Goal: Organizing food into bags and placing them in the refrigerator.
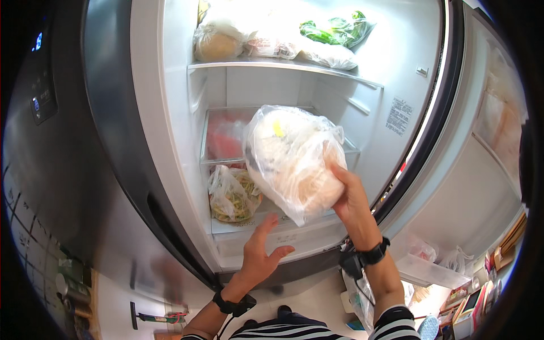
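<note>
A large clear plastic bag (293, 157) with pale contents hangs before the open refrigerator. My right hand (350, 193) grips its right side, the fingers partly hidden by the plastic. Lower and to the left, my left hand (265, 253) is empty, its thumb and fingers apart, in front of the fridge's bottom edge. Behind it, a knotted plastic bag of cut green vegetables (233, 197) rests on the bottom level at the left. Something red in plastic (224, 138) lies at the glass shelf on the left, partly hidden by the large bag.
The upper shelf (280, 63) carries several plastic bags, one with leafy greens (335, 32). The open refrigerator door (459, 170) stands at the right, with a lower door bin (433, 270) holding bags. A closed dark door (114, 148) is on the left. Boxes and plastic bags stand on the floor at lower right.
</note>
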